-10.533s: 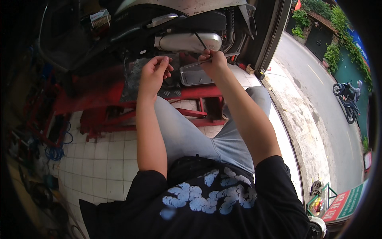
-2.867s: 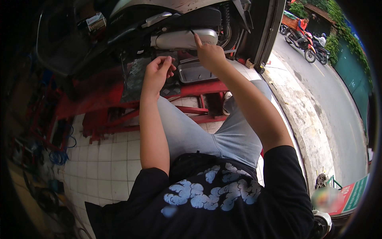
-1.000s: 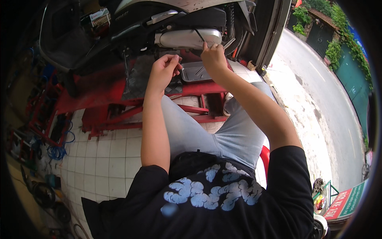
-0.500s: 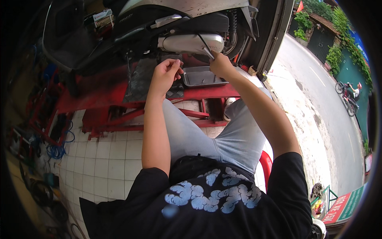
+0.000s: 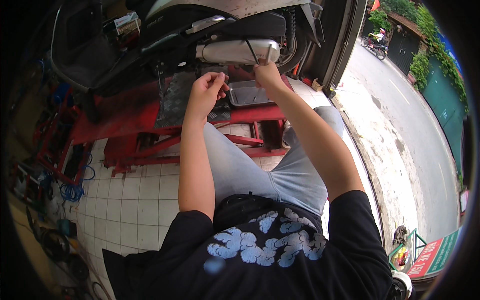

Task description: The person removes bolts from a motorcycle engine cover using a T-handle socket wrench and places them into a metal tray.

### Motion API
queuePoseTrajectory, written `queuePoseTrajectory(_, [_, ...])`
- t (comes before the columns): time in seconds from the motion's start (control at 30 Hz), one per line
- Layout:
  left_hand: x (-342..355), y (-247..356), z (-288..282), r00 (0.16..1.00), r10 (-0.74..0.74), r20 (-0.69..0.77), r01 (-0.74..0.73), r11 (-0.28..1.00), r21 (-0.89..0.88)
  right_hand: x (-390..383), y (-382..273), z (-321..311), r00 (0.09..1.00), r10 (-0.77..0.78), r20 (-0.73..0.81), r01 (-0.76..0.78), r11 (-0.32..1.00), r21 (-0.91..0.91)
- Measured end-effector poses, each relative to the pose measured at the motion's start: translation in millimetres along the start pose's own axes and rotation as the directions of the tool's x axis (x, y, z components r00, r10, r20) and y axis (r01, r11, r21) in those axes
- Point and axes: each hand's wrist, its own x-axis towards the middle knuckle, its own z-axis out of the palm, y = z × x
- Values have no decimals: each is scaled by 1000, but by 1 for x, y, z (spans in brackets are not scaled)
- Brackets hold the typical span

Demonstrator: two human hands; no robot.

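The thin tool [image 5: 252,52] could slip and scratch the silver transmission cover [image 5: 216,51], if the right hand [image 5: 268,76], which gripped it, pressed at a wrong slant. The tool looked dark and straight, its end hard to see, and leaned beyond the far edge of the metal tray [image 5: 241,94]. The left hand [image 5: 207,94] was curled near the tray's left corner; whether it held something, I could not tell.

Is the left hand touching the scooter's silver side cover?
No, a visible gap separates the left hand from the silver side cover.
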Motion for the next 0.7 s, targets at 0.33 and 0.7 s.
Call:
queuePoseTrajectory(0.33, [0,-2,4,999,-7,33,8,1000,-18,-11,-4,12,796,-467,386,123,-500,-858])
queuePoseTrajectory(0.7, [3,-6,14,998,7,61,-6,1000,-22,-12,-26,-24,922,-375,100,246,366,-898])
